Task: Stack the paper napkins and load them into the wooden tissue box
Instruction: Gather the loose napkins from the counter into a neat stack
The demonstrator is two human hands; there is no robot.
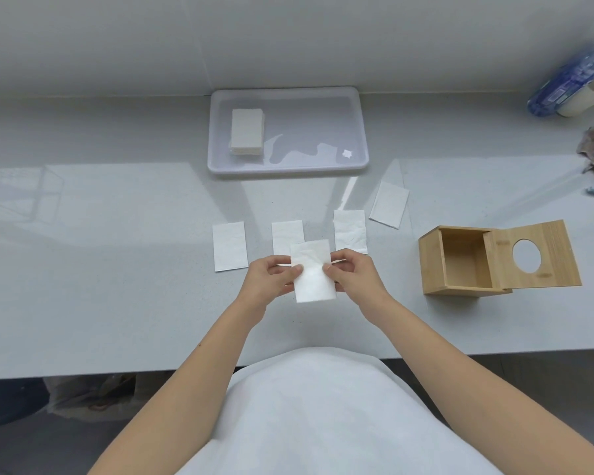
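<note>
Grey bench (117,269) against a plain pale wall, glossy top, reflections across it. Stacking step in hand, I judge: one paper napkin (314,272) is up off the surface, pinched at both side edges. Left hand (271,279) has thumb on top and fingers under at the napkin's left edge; right hand (352,275) does the same on the right edge. Both hands closed on that napkin, palms turned inward, forearms coming in from the near edge and converging mid-bench.

Loose napkins lying flat in a row just beyond my hands: left napkin (230,246), middle napkin (286,234) partly covered by the held one, third napkin (350,230), and an angled napkin (389,205) farther toward the right. Napkin pile (247,132) sits in the left part of the white tray (357,132) at the far edge, centre.

Wooden tissue box (460,262) stands toward the right edge, well apart from my hands, its lid (532,255) with the round hole slid aside, cavity open and looks empty.

Task early, judging by this: nothing loaded, four singles not yet gathered. Next move calls for laying the held napkin square on one of the flat ones, edges aligned, then collecting the rest. Thin sheets, likely to slide or crease.
</note>
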